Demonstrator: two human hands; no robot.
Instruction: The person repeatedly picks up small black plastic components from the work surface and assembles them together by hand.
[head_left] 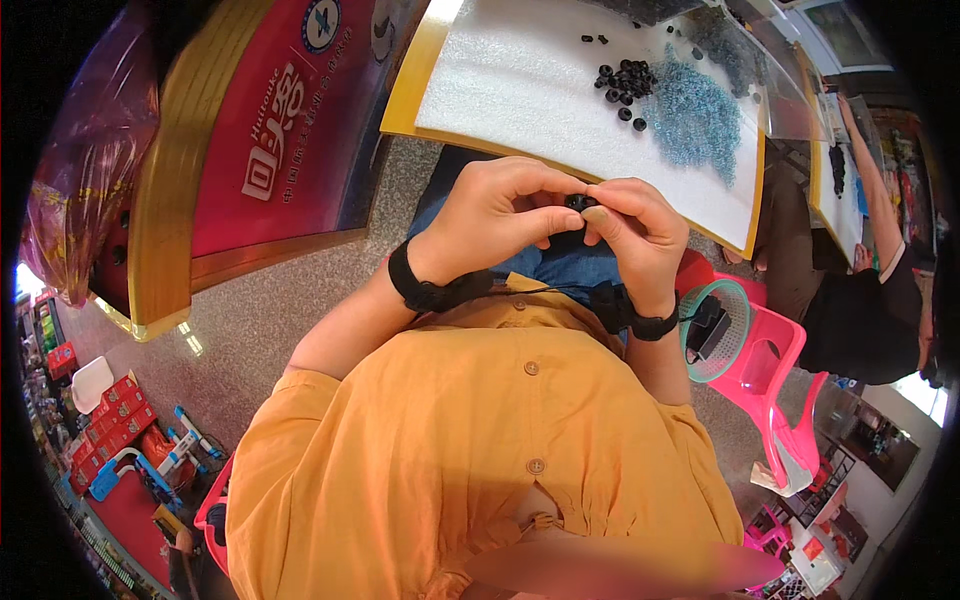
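Observation:
In front of my chest, my left hand (505, 208) and my right hand (642, 225) meet at the fingertips. Between their thumbs and index fingers they pinch a small black round piece (577, 203), which the fingers partly cover. Just beyond them is a table with a white foam-like top (520, 85). On it lies a heap of small black round pieces (628, 78) beside a spread of tiny light-blue see-through pieces (697, 120). Two separate black bits (594, 39) lie farther back, left of the heap.
A wooden-framed pink-red panel (270, 150) stands at the left. To my right are a pink plastic chair (765, 360) and a green basket (735, 310) with a black device. Another person (865, 320) works at the far right. Red boxes (115, 415) sit lower left.

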